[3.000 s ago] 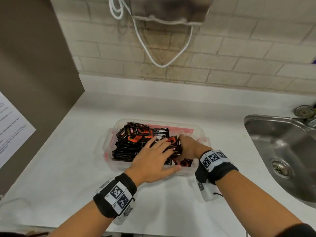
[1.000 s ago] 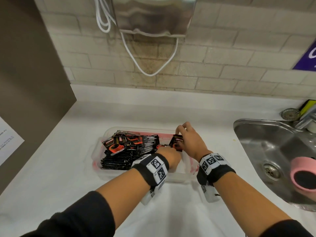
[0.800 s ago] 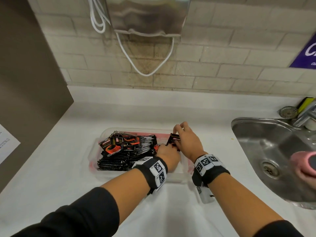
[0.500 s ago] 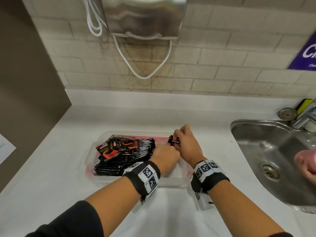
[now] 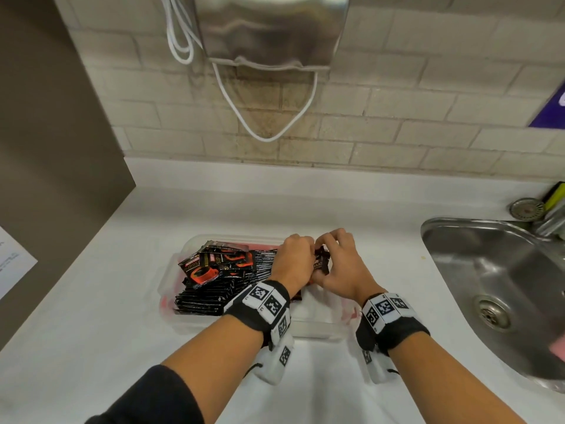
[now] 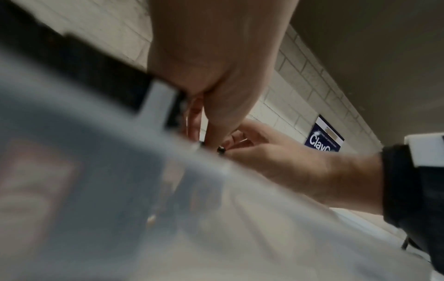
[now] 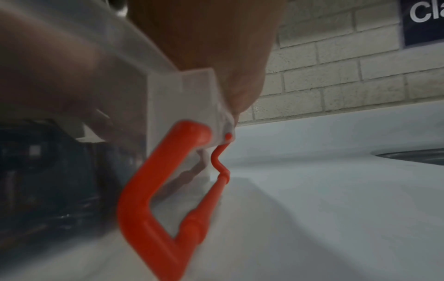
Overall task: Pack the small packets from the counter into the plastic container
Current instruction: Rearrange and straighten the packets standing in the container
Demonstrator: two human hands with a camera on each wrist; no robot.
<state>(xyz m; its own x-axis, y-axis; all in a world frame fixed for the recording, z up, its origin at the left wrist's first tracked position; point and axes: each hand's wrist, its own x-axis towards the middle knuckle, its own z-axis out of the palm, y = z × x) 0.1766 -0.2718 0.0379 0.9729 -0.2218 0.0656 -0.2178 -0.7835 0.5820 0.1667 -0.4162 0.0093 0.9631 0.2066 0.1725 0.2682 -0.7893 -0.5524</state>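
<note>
From the head view, both hands have drawn closer together than half a second ago: the left hand point(image 5: 293, 261) and right hand point(image 5: 339, 267) now meet over the right half of the plastic container point(image 5: 321, 327), each grip curled round and pinching one small bundle of dark packets point(image 5: 321, 263) held between them. The container sits at the middle of the white surface point(image 5: 91, 332), as before, and the stacked packets point(image 5: 220, 280) fill its nine o'clock half, a few lying askew on top. At three o'clock lies the steel sink point(image 5: 489, 270), with a pink blur at its lower right edge; at twelve o'clock a metal dispenser point(image 5: 269, 29) and a looped white cord point(image 5: 266, 130) hang on the brick wall. The left wrist view, much blurred by the container's near wall, shows the left fingers point(image 6: 216, 121) pointing down to meet the right hand point(image 6: 276, 157) at the dark bundle. The right wrist view shows the container's red-orange latch point(image 7: 153, 199) close up at six o'clock, blocking most of the hand.
</note>
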